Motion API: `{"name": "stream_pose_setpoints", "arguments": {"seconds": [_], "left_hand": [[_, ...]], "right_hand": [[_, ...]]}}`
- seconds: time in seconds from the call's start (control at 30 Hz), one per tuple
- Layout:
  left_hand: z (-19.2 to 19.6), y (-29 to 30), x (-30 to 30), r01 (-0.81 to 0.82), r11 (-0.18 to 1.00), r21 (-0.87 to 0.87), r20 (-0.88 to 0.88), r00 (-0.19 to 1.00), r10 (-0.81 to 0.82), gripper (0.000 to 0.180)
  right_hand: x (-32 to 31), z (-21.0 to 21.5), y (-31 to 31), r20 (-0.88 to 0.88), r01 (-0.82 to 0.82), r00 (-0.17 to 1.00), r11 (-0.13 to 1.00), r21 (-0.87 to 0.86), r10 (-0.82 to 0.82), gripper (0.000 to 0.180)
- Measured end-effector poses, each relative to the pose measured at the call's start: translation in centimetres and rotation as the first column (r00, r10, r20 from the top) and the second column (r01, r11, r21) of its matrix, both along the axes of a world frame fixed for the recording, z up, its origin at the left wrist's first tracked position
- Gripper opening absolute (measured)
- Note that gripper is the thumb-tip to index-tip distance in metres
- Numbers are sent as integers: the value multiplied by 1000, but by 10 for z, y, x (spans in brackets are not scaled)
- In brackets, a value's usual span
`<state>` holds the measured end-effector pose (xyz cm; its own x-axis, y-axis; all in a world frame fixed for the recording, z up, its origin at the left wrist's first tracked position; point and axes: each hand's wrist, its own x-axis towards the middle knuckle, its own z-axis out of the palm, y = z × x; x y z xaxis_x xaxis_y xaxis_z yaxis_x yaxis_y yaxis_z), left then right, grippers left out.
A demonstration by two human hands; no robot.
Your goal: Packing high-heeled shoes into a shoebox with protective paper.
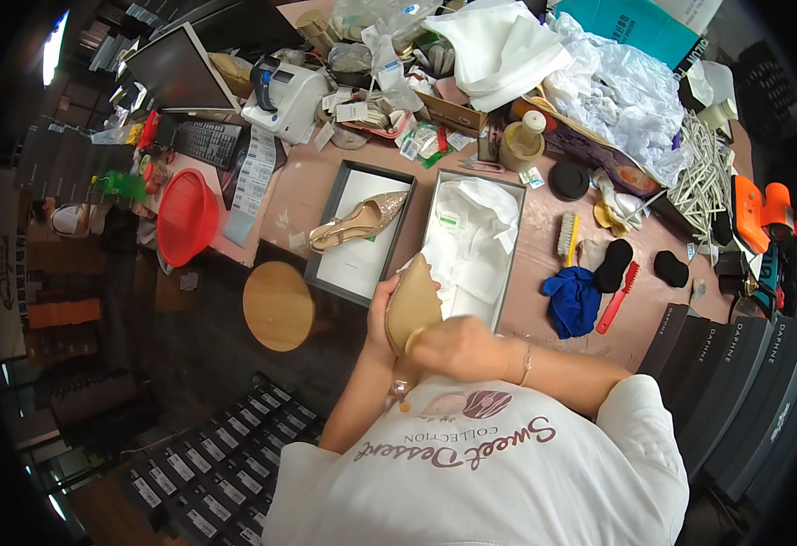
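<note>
A long pink counter [544,273] is crowded with stuff. On it sit two open shoe boxes side by side. The left box [355,232] holds a shiny gold shoe [358,222]. The right box [471,238] holds white paper. At the near edge of the counter, just in front of the boxes, the person holds a second shoe [411,305] sole up. The left hand [382,314] grips its side, and the right hand [458,346] wraps around its heel end. A blue cloth [571,300] and a red brush [619,297] lie to the right.
</note>
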<state>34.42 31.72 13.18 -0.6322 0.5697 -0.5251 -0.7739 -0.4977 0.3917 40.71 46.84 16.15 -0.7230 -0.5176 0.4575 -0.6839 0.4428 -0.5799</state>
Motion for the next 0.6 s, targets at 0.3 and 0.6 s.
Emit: {"name": "stream_pose_setpoints", "arguments": {"seconds": [0.3, 0.6], "left_hand": [[0, -5, 0, 19, 997, 71, -41, 999, -16, 47], [4, 4, 1, 49, 994, -101, -24, 998, -52, 50]], "right_hand": [[-34, 2, 11, 0, 102, 995, 995, 15, -102, 9], [-24, 18, -5, -176, 95, 983, 967, 238, -53, 14]]}}
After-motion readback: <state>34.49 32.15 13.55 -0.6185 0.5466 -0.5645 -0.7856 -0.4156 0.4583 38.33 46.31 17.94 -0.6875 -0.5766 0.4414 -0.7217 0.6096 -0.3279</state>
